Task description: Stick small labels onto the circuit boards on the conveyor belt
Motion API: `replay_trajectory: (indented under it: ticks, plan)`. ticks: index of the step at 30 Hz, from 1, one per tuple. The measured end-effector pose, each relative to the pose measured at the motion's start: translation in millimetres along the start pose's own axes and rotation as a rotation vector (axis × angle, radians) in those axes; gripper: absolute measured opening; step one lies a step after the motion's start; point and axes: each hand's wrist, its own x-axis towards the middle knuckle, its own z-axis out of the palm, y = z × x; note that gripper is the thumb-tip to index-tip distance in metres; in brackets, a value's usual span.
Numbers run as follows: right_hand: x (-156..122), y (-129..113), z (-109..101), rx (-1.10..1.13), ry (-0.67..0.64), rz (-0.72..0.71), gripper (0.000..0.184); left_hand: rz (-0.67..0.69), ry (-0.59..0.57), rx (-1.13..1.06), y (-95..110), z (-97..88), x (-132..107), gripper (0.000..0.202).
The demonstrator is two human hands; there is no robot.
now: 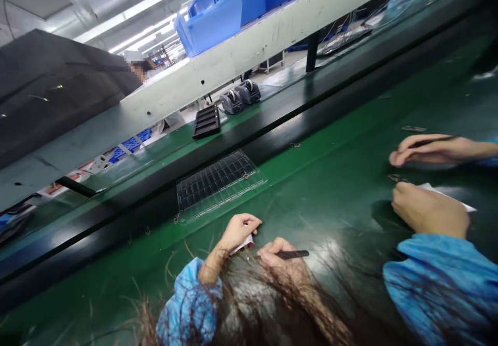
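At the bottom middle, my left hand (238, 230) is closed with curled fingers over a small white slip with a red edge (246, 242). My right hand (282, 263) sits just to its right, fingers pinched around slim black tweezers (292, 254), whose back end sticks out to the right. The tips of the tweezers and whatever lies between my hands are too small to make out. Loose hair hangs across my right forearm. Ahead of my hands lies a clear plastic tray with a grid of cells (218, 188), a small metal part (245, 175) resting on it.
At right, a co-worker's two hands (430, 208) work over a white sheet (469, 205), one holding a slim black tool. Small metal parts (295, 144) lie scattered on the green bench (330, 180). Beyond stand a black tray (207, 122), tape dispensers (241, 96) and blue bins (213, 22) on a shelf.
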Motion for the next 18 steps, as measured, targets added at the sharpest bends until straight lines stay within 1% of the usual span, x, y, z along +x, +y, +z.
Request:
replay_trajectory:
  ticks: [2, 4, 7, 10, 12, 13, 15, 18]
  plan:
    - [0, -5, 0, 0.041, 0.052, 0.067, 0.037, -0.032, -0.011, -0.033, -11, -17.9, -20, 0.044]
    - [-2, -11, -2, 0.06, 0.078, 0.155, 0.034, -0.081, -0.003, -0.052, -25, -33.5, -47, 0.051]
    - [-3, -13, -6, 0.083, 0.144, 0.257, 0.039, -0.154, -0.012, -0.056, -45, -45.3, -98, 0.052]
    - [-3, -6, -10, 0.083, 0.168, 0.342, 0.042, -0.175, -0.057, -0.028, -53, -43.7, -151, 0.038]
    - [-4, 0, -11, 0.067, 0.166, 0.387, 0.044, -0.152, -0.099, -0.001, -54, -38.5, -177, 0.028]
    - [-5, 4, -12, 0.055, 0.162, 0.406, 0.044, -0.134, -0.117, 0.012, -55, -35.4, -187, 0.025]
    - [-8, 11, -12, 0.027, 0.15, 0.442, 0.045, -0.095, -0.135, 0.037, -58, -29.1, -199, 0.023]
    - [-15, 24, -12, -0.015, 0.122, 0.484, 0.044, -0.034, -0.116, 0.073, -68, -20.9, -204, 0.023]
